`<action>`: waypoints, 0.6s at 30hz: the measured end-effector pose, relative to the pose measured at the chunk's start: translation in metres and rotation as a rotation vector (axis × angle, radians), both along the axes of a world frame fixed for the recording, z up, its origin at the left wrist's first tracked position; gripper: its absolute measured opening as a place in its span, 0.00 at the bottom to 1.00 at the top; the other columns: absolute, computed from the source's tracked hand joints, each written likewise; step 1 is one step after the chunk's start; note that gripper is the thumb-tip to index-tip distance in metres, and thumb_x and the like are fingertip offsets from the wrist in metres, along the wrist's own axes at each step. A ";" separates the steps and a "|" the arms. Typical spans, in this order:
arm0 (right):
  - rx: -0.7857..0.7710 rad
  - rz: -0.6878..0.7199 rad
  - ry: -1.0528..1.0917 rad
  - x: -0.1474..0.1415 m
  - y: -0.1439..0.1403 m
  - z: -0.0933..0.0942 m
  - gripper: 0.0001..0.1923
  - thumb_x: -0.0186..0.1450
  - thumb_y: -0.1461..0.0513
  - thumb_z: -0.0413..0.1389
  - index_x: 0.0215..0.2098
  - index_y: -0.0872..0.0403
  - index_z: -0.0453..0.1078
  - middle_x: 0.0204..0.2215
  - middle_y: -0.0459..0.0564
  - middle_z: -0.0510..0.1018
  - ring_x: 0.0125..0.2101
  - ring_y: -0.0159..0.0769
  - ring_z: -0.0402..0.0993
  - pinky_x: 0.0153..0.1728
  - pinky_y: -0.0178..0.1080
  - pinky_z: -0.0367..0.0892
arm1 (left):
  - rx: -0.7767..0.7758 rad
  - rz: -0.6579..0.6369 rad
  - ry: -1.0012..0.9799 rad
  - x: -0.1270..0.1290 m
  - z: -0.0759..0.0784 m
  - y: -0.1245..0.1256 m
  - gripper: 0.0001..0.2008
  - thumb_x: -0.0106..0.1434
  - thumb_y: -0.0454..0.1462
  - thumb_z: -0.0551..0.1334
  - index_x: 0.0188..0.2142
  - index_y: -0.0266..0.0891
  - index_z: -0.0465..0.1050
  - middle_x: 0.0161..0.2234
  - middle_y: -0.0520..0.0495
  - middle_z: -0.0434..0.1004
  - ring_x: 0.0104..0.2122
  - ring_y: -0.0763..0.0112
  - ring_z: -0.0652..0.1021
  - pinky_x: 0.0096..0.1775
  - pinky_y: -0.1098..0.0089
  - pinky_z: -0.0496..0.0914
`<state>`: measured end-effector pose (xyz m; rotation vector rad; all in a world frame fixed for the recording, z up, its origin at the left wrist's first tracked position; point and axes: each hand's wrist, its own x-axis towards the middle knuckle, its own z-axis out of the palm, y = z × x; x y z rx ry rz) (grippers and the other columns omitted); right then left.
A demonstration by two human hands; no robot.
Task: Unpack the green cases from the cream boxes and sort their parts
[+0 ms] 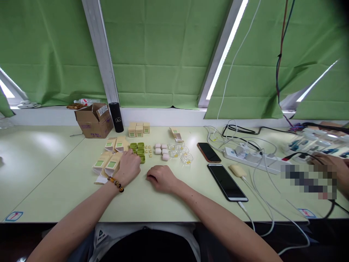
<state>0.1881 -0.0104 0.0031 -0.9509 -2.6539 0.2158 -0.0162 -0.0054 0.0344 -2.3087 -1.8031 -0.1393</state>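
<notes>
My left hand (129, 168), with a bead bracelet on the wrist, rests on the table against several small green cases (138, 149) and beside flat cream cartons with green squares (109, 163). Whether it holds one is hidden. My right hand (161, 177) lies loosely curled on the bare table with nothing visible in it. Beyond the hands lie pink-white pieces (161, 151), clear plastic trays (181, 153) and a row of upright cream boxes (139, 129).
A brown cardboard box (94, 122) and a black cylinder (116, 117) stand at the back left. Two phones (227, 182) (208, 152), a power strip (252, 157) and white cables lie to the right. Another person's hand (328, 165) works at the far right.
</notes>
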 end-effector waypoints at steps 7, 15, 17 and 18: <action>0.003 0.007 -0.009 0.001 -0.001 0.002 0.07 0.72 0.62 0.57 0.41 0.51 0.78 0.37 0.48 0.85 0.37 0.37 0.78 0.32 0.38 0.55 | 0.216 -0.031 -0.169 -0.003 0.011 -0.004 0.12 0.68 0.34 0.58 0.32 0.42 0.79 0.32 0.36 0.81 0.44 0.46 0.74 0.44 0.50 0.65; -0.022 0.021 -0.024 -0.001 -0.002 0.003 0.06 0.72 0.63 0.57 0.42 0.51 0.78 0.40 0.49 0.86 0.41 0.38 0.79 0.33 0.37 0.56 | 0.626 0.037 -0.643 -0.023 0.031 0.008 0.09 0.71 0.38 0.58 0.42 0.44 0.79 0.40 0.44 0.83 0.47 0.54 0.75 0.52 0.54 0.70; -0.027 0.020 -0.022 -0.001 -0.002 0.003 0.06 0.72 0.63 0.57 0.42 0.51 0.78 0.40 0.48 0.86 0.41 0.38 0.78 0.33 0.37 0.55 | 0.632 0.058 -0.738 -0.025 0.034 0.010 0.09 0.70 0.38 0.59 0.42 0.44 0.79 0.40 0.45 0.82 0.48 0.54 0.75 0.52 0.55 0.72; -0.030 0.017 -0.022 -0.001 -0.002 0.003 0.06 0.72 0.63 0.57 0.42 0.51 0.78 0.40 0.48 0.86 0.40 0.38 0.78 0.33 0.37 0.55 | 0.627 0.061 -0.763 -0.025 0.036 0.011 0.09 0.70 0.38 0.59 0.43 0.44 0.79 0.40 0.45 0.81 0.49 0.54 0.74 0.52 0.55 0.72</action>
